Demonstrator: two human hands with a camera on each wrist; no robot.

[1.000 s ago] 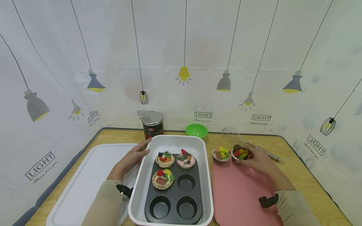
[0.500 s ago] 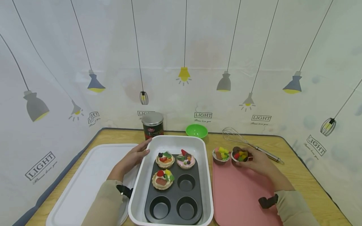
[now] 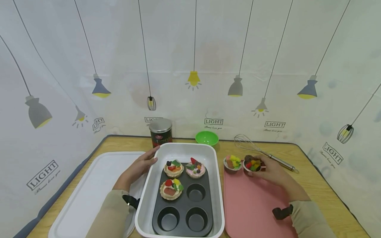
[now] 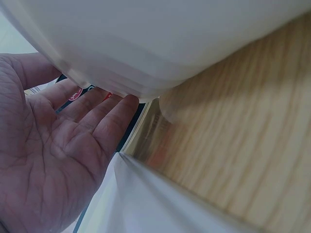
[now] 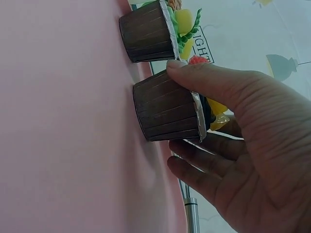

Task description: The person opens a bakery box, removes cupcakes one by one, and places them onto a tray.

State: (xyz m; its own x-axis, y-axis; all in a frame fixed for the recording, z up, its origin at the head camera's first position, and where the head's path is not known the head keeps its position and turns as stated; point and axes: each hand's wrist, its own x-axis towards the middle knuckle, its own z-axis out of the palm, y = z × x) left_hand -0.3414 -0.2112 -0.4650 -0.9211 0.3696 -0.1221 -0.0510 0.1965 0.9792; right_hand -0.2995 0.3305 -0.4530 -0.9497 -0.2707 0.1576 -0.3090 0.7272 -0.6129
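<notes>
- On the left arm we see a long beige left sleeve (image 3: 108, 215), plain and softly creased, its cuff ending at the wrist.
- At that cuff we find a small black left fitting (image 3: 130, 200) with a bright glint beside it.
- We see a matching beige right sleeve (image 3: 309, 219).
- From its cuff juts a black right fitting (image 3: 282, 212), blocky, with a rounded end.
- We note the left hand (image 3: 139, 168) and right hand (image 3: 274, 170) are bare.

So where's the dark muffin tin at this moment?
In the head view, the muffin tin lies inside the white container at bottom centre, between the left hand and the pink tray.
</notes>
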